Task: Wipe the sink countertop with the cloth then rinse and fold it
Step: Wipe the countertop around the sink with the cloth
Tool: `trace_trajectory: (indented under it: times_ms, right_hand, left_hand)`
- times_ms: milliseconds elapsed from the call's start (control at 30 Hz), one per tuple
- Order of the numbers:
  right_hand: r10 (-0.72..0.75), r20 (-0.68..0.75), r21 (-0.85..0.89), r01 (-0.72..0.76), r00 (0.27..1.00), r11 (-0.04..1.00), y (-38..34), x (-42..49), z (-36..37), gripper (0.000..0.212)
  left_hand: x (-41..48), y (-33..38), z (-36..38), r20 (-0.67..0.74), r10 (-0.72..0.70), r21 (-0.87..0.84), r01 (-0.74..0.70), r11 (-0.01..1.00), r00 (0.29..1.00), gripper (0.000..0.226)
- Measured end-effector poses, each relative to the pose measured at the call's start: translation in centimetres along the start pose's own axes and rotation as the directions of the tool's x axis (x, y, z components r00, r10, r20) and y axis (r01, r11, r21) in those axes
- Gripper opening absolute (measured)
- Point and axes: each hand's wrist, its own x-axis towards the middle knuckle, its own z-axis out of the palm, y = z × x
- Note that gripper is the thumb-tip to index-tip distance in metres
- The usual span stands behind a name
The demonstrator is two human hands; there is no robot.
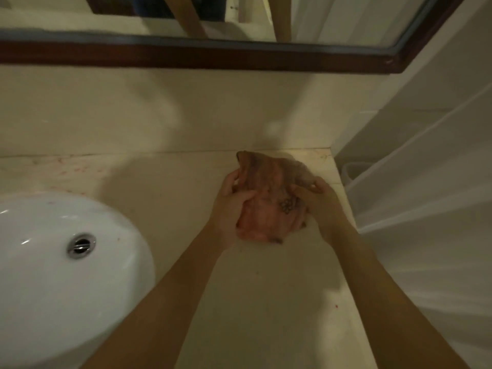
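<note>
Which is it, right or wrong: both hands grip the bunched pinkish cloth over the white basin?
Wrong on place. In the head view the left hand and right hand grip the bunched pinkish cloth over the countertop, right of the white basin.

Arms stretched forward, left hand [230, 206] and right hand [321, 205] curl inward, gripping.

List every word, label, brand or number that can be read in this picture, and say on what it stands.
None can be read.
The cloth, which the left hand and the right hand hold, bears a small dark print: too blurred to tell letters from pattern.
The sink, the countertop and the mirror frame show no writing.
</note>
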Motion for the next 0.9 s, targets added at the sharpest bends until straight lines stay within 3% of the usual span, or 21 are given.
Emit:
trace_trajectory:
  times_ms: [200,333,433,533,633,700,800,900]
  right_hand:
    - [-0.081,0.140,0.152,0.059,0.987,0.987,-2.4,-4.3,8.3,0.028]
    - [-0.240,0.210,-0.013,0.249,0.948,0.969,-4.2,-7.2,14.2,0.029]
    - [-0.361,0.272,-0.188,0.417,0.892,0.889,-4.2,-9.5,18.8,0.029]
    - [-0.389,0.423,-0.318,0.536,0.819,0.783,-3.8,-12.3,23.4,0.032]
    - [-0.373,0.557,-0.335,0.613,0.742,0.716,-4.1,-15.3,28.1,0.034]
    - [-0.388,0.634,-0.318,0.683,0.669,0.658,-4.2,-17.4,31.3,0.029]
    - [-0.418,0.705,-0.274,0.763,0.573,0.585,-4.8,-20.5,36.0,0.030]
    - [-0.403,0.691,-0.234,0.714,0.600,0.660,-5.3,-23.5,41.6,0.033]
  left_hand:
    - [-4.0,3.8,-7.5,-0.068,0.120,-0.162,-0.130,0.978,0.990,0.043]
    - [-7.0,5.7,-14.2,-0.171,0.180,0.017,-0.180,0.984,0.969,0.040]
    - [-9.9,6.1,-18.6,-0.263,0.255,0.155,-0.220,0.963,0.931,0.037]
    - [-12.9,5.6,-22.7,-0.350,0.312,0.287,-0.216,0.933,0.883,0.035]
    - [-16.3,5.5,-27.0,-0.378,0.329,0.371,-0.184,0.910,0.865,0.040]
    - [-18.4,5.9,-30.0,-0.440,0.346,0.386,-0.174,0.906,0.829,0.041]
    - [-21.0,7.3,-35.7,-0.578,0.396,0.377,-0.196,0.905,0.714,0.039]
    - [-22.7,9.4,-41.8,-0.597,0.467,0.401,-0.261,0.878,0.653,0.037]
